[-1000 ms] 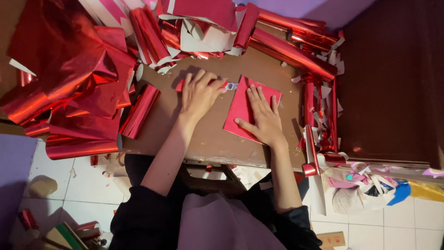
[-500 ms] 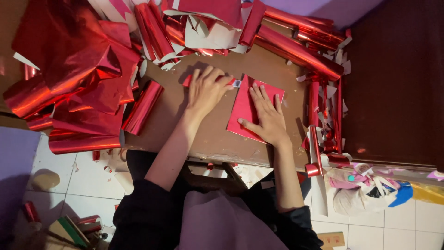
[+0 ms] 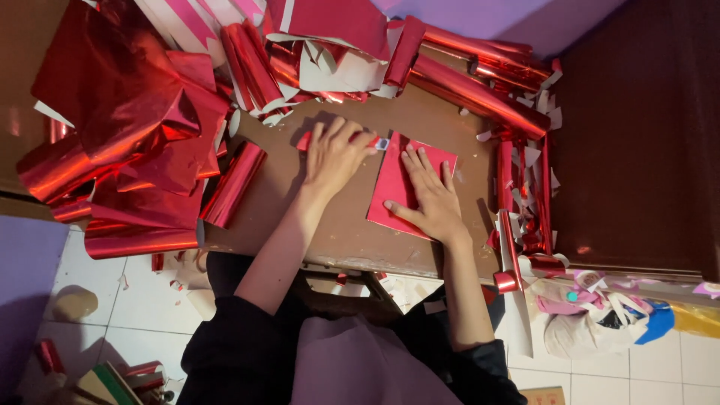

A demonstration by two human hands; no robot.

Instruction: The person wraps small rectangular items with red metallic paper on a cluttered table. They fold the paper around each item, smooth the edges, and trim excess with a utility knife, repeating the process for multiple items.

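Fingers of the left hand (image 3: 334, 154) lie spread and flat, pressing down on a small red strip (image 3: 304, 140) whose end shows at their 9 o'clock edge, with a little white-and-blue tag (image 3: 382, 143) just beyond the fingertips at 3 o'clock; nothing is pinched. Off at 9 o'clock from that hand a heap of crumpled red foil sheets (image 3: 127, 112) covers the end of the brown tabletop (image 3: 337, 232), and one short foil roll (image 3: 232, 184) lies at an angle between heap and wrist. At 12 o'clock, torn white-backed scraps (image 3: 330, 75) and more rolls are piled. Moving right, the right hand (image 3: 427, 199) rests palm down on a flat red card (image 3: 401, 187), fingers fanned toward 12 o'clock and thumb out toward 9 o'clock, holding the card still against the tabletop just beside the left hand. Compared with a second ago both hands sit in nearly the same places; the left one has crept slightly up and its fingers have opened wider, while the card has not shifted, so the work reads as pressing and smoothing, not lifting or cutting. Farther toward 3 o'clock, long foil tubes (image 3: 480, 94) line the tabletop's edge, and a white bag (image 3: 592, 322) lies on the tiled floor at 5 o'clock.
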